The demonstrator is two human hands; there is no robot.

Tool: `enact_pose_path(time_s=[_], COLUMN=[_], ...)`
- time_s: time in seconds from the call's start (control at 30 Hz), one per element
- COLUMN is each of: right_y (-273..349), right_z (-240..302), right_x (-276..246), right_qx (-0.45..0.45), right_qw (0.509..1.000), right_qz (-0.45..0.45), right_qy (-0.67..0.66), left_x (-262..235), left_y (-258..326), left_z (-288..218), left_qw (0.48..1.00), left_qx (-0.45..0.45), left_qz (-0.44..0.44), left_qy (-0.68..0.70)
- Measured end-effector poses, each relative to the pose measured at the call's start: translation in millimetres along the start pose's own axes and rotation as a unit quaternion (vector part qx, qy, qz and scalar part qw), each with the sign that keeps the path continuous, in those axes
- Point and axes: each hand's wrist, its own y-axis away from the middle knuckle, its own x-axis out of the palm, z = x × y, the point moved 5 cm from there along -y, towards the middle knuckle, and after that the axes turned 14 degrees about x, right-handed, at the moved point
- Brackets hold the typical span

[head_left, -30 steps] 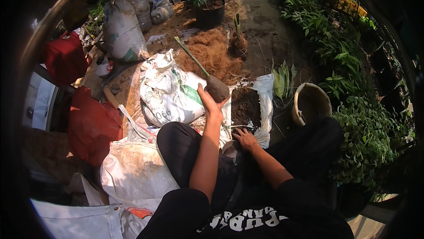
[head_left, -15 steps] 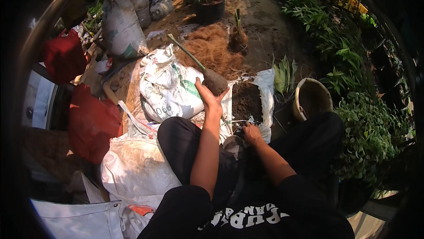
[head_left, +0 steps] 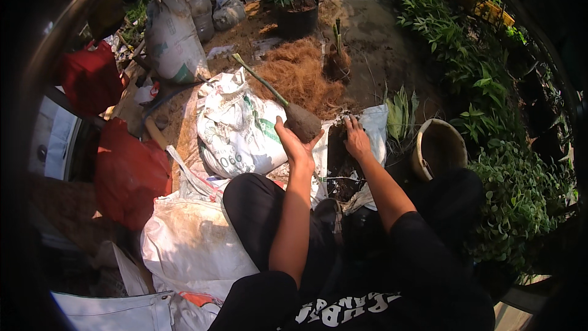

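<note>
I see left hand (head_left: 293,141) mid-frame cupping root ball (head_left: 302,121), fingers wrapped; right hand (head_left: 355,138) open, flat on soil bag (head_left: 373,124).

The sack (head_left: 236,132) is white with green marks, the bags (head_left: 128,172) are red, and the bucket (head_left: 438,150) is cream.

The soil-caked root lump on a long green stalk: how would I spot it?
Find the big white printed sack in the middle. At its right edge the left hand cups a dark soil-caked root lump. Unlike the loose brown fibre pile behind, it is one solid lump with a thin green stalk.
</note>
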Motion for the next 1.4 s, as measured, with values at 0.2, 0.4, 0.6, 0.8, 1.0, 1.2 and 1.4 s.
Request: enact_pose_path(time_s=[0.2, 0.4, 0.6, 0.8, 1.0, 1.2, 1.4], right_y=[-8.4, -35.7, -63.7, -56.4, -29.7, -59.1, -108.9], right_z=[-33.4, -52.1, -46.8, -21.7, 8.5, -7.1, -30.4], right_x=[30.0, 9.6, -17.4, -10.4, 23.5, 41.7, 5.3], right_qx=[0.038, 0.047, 0.030, 0.033, -0.023, 0.019, 0.070], right_qw=[0.995, 0.991, 0.986, 0.998, 0.995, 0.995, 0.987], right_qz=[0.062, 0.004, -0.083, -0.006, 0.096, 0.078, 0.034], right_qy=[0.062, -0.123, -0.140, -0.048, -0.006, -0.062, -0.138], left_x=[6.8, 3.8, 9.8, 8.2, -2.5, 4.6, 7.5], left_y=[3.4, 0.0, 2.3, 1.4, -3.4, 1.6, 0.8], left_z=[-3.6, 1.8, 2.0, 0.6, 3.4, -1.6, 2.9], left_qw=[1.000, 1.000, 1.000, 1.000, 1.000, 1.000, 1.000], left_qx=[0.003, 0.000, 0.000, 0.006, -0.002, 0.003, 0.003], left_qz=[-0.001, 0.017, 0.020, 0.003, 0.011, 0.003, 0.002], left_qy=[0.003, 0.005, 0.005, 0.004, 0.014, -0.001, 0.004])
